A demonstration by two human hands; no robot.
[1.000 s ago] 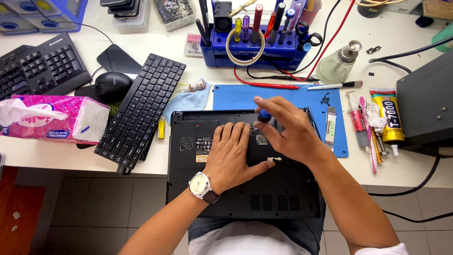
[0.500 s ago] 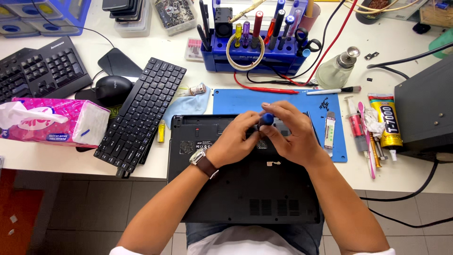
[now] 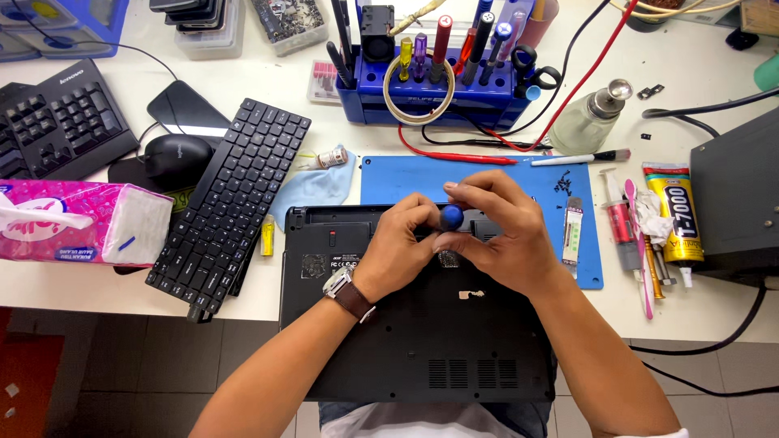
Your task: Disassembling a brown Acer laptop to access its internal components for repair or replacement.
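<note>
Head view: hands [image 3: 454, 235] around round blue screwdriver cap [image 3: 451, 216].

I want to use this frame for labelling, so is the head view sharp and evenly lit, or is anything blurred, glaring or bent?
Head view: light is even and bright, shadows soft; both hands, left hand and right hand, look sharp around the blue-capped screwdriver; the black laptop underside shows little glare; the table edges bow slightly, a wide-angle effect.
</note>
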